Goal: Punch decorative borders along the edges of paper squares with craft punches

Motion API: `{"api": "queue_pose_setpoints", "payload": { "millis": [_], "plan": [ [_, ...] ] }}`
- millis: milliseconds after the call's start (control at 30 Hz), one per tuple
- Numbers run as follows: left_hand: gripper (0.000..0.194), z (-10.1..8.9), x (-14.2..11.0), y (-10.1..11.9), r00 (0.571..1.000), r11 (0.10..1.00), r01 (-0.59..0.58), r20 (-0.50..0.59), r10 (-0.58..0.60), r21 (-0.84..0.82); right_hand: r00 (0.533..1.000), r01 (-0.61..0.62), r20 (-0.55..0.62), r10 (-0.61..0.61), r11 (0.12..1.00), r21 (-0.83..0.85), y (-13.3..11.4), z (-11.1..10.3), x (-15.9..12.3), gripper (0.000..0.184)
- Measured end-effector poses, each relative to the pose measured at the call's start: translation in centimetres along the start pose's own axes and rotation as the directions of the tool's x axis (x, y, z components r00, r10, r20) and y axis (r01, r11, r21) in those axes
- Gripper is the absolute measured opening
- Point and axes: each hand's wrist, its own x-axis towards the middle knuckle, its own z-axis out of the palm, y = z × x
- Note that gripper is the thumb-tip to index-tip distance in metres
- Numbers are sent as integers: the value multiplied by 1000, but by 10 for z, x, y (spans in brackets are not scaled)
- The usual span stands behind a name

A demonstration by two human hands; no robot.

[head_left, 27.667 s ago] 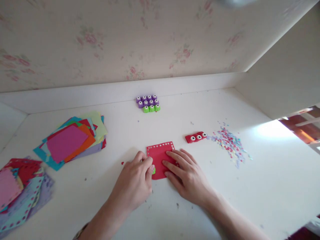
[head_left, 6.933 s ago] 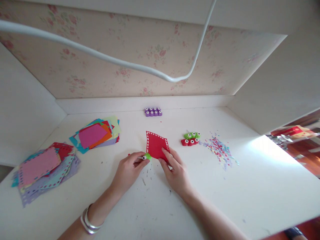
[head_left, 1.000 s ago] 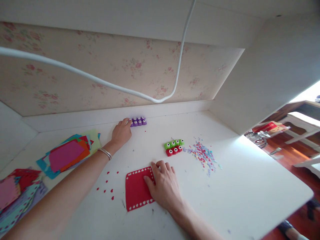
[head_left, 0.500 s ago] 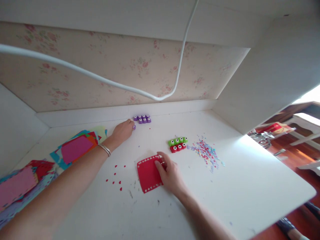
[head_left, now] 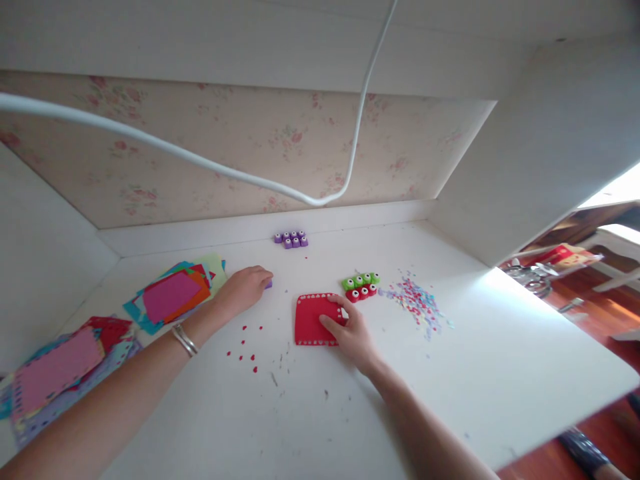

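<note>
My left hand (head_left: 249, 287) is closed around a small purple craft punch (head_left: 269, 284), mostly hidden under the fingers. My right hand (head_left: 350, 331) grips the right side of a red sheet of craft paper (head_left: 313, 320), thumb on top. Rows of small punched holes run along the sheet's top and bottom edges, and a few show on the right near the fingers. Tiny red cut-outs (head_left: 253, 358) are scattered to its left. Behind the sheet to the right stand green punches (head_left: 359, 282) and red punches (head_left: 363, 293) in two rows.
Several purple punches (head_left: 293, 240) stand by the back ledge. Coloured paper sheets (head_left: 173, 297) and a pile of punched sheets (head_left: 60, 373) lie on the left. Confetti (head_left: 417, 300) covers a patch on the right. A white cable (head_left: 225, 172) hangs across in front of the wall.
My left hand has brought the purple punch nearer, away from the group by the ledge. The red sheet has turned so its edges lie straighter to me, still in my right hand.
</note>
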Motion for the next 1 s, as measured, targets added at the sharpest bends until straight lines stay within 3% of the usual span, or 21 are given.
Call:
{"api": "queue_pose_setpoints", "payload": {
  "millis": [100,233,433,533,1000],
  "plan": [
    [27,2,-17,2,1000,996,-10,-11,9,-89,997,64,-45,-66,997,-41,-1,0,0,52],
    [25,9,-44,9,996,977,32,-71,-48,-210,993,105,-37,-108,992,-71,-4,1,-1,38],
    [36,37,-98,37,967,902,120,-156,-201,-414,997,-22,76,20,999,34,-10,7,-9,37],
    [32,43,-116,50,945,828,139,-177,-275,-542,989,-46,142,47,999,-16,-9,11,-12,35],
    [29,41,-125,59,951,826,78,-207,-229,-558,988,4,152,35,968,-252,0,9,-15,33]
  ]
}}
